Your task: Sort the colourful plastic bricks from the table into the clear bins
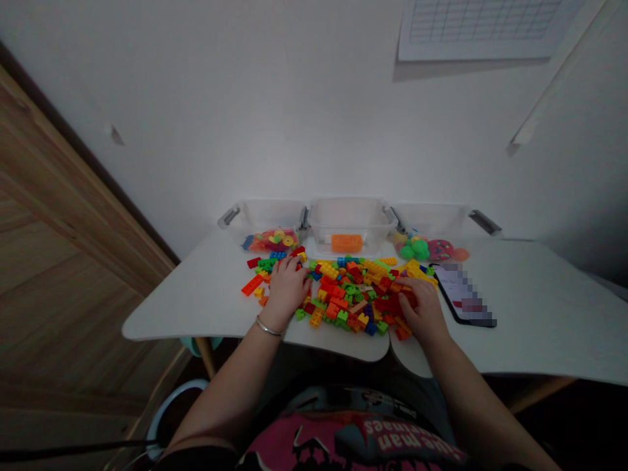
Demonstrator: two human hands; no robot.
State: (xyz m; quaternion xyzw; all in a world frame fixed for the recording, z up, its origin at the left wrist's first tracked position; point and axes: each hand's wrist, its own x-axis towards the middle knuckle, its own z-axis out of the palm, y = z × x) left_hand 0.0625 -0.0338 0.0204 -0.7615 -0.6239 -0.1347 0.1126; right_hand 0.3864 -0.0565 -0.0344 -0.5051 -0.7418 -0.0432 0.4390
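Note:
A loose heap of toy building bricks (350, 294) in red, orange, yellow, green and blue lies before me. My left hand (287, 288), with a bangle at the wrist, rests on the heap's left side. Its thumb is apart from the fingers, and a bit of red brick shows near the fingertips. On the right edge of the heap is my right hand (422, 306), thumb and fingers apart around several red bricks (392, 304). I see no brick lifted by either hand. The undersides of both hands are hidden.
Behind the heap stand three clear boxes: the left box (265, 216) has colourful pieces, the middle box (350, 209) an orange item, the right box (434, 216) green and pink pieces. A phone (464, 294) lies right on the white table (534, 314). A wall rises behind.

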